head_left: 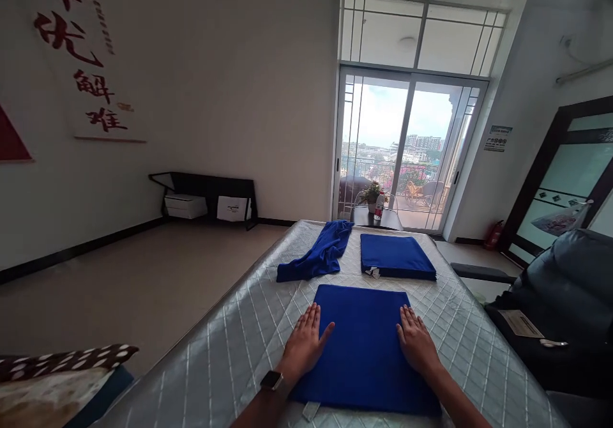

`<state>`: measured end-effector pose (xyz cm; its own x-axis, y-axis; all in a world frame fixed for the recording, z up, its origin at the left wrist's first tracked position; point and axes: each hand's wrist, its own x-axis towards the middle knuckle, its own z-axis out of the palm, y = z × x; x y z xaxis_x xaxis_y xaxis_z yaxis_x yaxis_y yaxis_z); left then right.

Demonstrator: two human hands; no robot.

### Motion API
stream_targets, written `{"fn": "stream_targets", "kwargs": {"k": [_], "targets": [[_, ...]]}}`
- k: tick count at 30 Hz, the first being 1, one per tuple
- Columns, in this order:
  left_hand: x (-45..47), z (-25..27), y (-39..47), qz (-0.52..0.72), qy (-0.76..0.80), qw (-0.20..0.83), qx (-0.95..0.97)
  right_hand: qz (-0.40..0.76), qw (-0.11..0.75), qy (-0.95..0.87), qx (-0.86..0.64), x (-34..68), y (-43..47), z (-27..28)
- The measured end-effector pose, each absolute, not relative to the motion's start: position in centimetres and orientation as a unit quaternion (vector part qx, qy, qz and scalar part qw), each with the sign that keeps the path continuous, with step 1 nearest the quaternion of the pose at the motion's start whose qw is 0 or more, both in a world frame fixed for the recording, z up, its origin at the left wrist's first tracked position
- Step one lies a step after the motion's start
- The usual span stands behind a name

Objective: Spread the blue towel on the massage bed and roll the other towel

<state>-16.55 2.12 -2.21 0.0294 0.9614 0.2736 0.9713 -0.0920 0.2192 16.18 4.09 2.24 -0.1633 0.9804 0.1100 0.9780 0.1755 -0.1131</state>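
Head view: at the lower left I see a brown-and-white spotted cloth (71, 359), and beside it begins the silver quilted cover (225, 335) on which the blue things lie. Next comes the left hand (301, 345), laid flat along the left edge of a folded blue cloth (364, 351). Its fingers point forward, close together, and the thumb angles out over the fabric; a dark-faced watch (271, 381) sits at the wrist, and the forearm slants in from below. Beyond that hand, a crumpled blue cloth (316, 255) lies loose.

The folded cloth itself is a neat flat square between the two hands, a white label (311, 411) poking out at its near edge. Behind it, a little to the right, rests a blue folded stack (397, 255), also with white labels in front.

The right hand (417, 340) lies on the square's right edge, well apart from the left one, palm down, fingers straight and leaning slightly inward, thumb over the cloth. Farther right stands a black padded chair (565, 281).
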Motion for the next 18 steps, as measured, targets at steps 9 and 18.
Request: {"fn": "stream_targets", "kwargs": {"k": [9,18], "targets": [[-16.8,-2.7,2.2,-0.198,-0.655,0.026,-0.728,0.033,0.069,-0.765,-0.640,16.2,-1.0,2.7],[-13.9,0.7,0.7,-0.194,-0.666,0.079,-0.716,0.057,0.086,-0.751,-0.652,16.3,-1.7,1.3]]}}
